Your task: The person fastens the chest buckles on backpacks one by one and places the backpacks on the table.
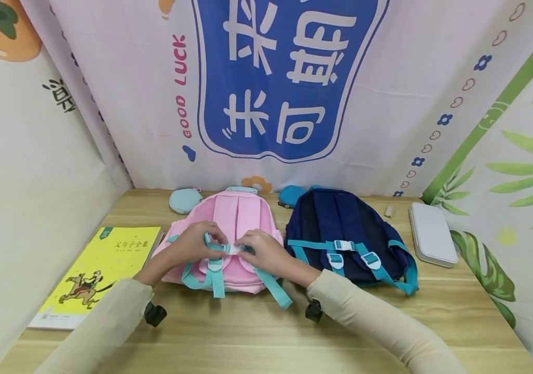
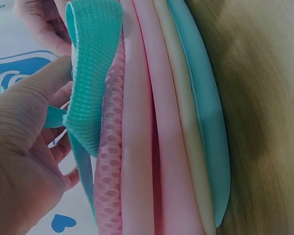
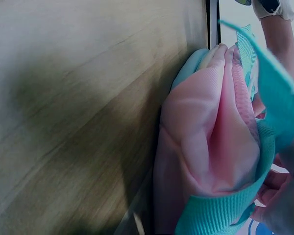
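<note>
A pink backpack (image 1: pixel 223 210) lies on the table with its shoulder straps facing up. Across those straps runs a teal chest strap with a white buckle (image 1: pixel 234 250). My left hand (image 1: pixel 199 242) pinches the buckle's left side, where teal webbing loops up by the fingers. From the other side, my right hand (image 1: pixel 264 253) pinches its right part. Fingers partly cover the buckle, so I cannot tell whether its halves are joined. Teal webbing (image 2: pixel 90 73) hides some left fingertips in the left wrist view. The pack's pink side (image 3: pixel 191 137) fills the middle of the right wrist view.
Right of the pink pack lies a navy backpack (image 1: pixel 327 218) with teal straps and white buckles. A yellow book (image 1: pixel 107 270) is at the left. A white box (image 1: pixel 433 234) and a small tan object (image 1: pixel 390 211) lie at the right. Behind hangs a printed cloth (image 1: pixel 145 104).
</note>
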{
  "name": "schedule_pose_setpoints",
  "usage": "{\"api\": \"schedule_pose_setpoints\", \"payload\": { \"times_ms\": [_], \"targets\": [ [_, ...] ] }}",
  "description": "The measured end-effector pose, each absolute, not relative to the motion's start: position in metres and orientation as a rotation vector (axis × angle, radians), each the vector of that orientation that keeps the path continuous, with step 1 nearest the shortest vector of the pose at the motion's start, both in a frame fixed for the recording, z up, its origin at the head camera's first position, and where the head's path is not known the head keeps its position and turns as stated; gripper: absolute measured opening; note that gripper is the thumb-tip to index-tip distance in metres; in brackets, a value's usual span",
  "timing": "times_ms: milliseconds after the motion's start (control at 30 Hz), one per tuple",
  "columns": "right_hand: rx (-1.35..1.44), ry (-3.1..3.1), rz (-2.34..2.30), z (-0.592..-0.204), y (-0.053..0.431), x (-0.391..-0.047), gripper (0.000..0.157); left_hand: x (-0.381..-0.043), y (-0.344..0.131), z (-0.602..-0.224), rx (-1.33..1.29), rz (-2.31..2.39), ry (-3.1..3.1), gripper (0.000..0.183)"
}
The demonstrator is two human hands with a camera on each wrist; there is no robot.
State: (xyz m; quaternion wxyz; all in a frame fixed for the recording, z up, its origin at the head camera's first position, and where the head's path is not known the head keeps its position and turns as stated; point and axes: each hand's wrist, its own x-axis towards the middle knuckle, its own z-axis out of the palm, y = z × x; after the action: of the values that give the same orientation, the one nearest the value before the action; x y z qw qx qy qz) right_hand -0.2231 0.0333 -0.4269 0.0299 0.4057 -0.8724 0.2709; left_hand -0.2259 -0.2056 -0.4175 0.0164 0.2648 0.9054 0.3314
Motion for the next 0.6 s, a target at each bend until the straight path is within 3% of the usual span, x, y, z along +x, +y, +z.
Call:
{"api": "schedule_pose_setpoints", "payload": {
  "times_ms": [600],
  "targets": [
    [1.286,-2.757,0.802,-0.4252,0.0324,-0.2255,0.025,-0.2287,-0.2088,-0.4178,0.825,1.009,2.759,0.017]
  ]
}}
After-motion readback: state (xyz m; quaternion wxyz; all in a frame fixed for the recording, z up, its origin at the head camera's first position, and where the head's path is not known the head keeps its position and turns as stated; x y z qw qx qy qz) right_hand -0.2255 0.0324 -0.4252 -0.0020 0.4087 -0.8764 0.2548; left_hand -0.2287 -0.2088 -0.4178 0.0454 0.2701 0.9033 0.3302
